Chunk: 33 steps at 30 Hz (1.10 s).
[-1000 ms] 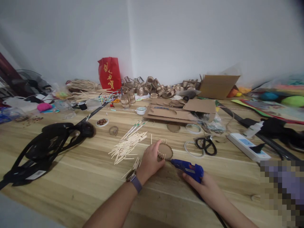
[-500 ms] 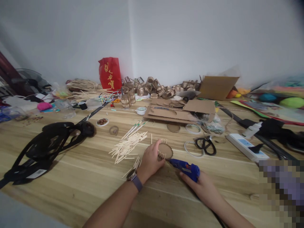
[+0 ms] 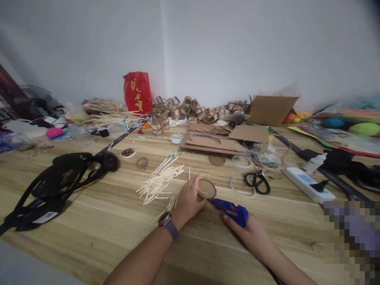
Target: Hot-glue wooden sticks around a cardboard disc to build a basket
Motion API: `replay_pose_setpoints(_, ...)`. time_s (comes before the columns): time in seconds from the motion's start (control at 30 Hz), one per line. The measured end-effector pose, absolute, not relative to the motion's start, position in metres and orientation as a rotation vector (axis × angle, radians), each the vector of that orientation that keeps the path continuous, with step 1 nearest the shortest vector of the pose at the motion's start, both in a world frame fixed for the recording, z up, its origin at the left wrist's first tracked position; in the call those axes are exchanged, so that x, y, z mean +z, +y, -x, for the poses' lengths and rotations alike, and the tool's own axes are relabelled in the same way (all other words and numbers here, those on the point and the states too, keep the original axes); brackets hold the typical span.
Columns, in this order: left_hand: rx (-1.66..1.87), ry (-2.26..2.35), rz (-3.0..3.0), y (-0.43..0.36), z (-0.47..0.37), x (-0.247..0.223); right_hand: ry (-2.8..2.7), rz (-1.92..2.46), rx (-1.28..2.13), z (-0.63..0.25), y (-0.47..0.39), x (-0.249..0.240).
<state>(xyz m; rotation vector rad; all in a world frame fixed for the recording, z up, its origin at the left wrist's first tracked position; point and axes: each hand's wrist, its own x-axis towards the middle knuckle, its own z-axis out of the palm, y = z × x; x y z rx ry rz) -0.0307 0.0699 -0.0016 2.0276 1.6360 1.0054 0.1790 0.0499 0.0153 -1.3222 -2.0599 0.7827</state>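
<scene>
A blue glue gun [image 3: 230, 210] is lying inside the right fingers; a round cardboard disc [image 3: 207, 189], edged with short sticks, is resting against the left fingertips.

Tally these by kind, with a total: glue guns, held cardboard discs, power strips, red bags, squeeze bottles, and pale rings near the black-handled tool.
Glue gun, in the right hand: 1
Cardboard disc, in the left hand: 1
Power strip: 1
Red bag: 1
Squeeze bottle: 1
Pale rings: 2
Total: 7
</scene>
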Motion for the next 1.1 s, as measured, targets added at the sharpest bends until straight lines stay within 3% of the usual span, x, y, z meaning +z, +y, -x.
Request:
replay_pose_setpoints(0.67,1.001,1.664,-2.016,0.068,0.030,0.000,-1.774,1.451,0.866,-0.185,0.054,0.010)
replay_pose_setpoints(0.9,0.987,1.660,-2.032,0.068,0.031,-0.002,-1.123,1.490,1.474,-0.218,0.074,0.023)
replay_pose_setpoints(1.1,0.984,1.662,-2.022,0.067,0.030,-0.001,-0.846,1.353,1.673,-0.241,0.089,0.037)
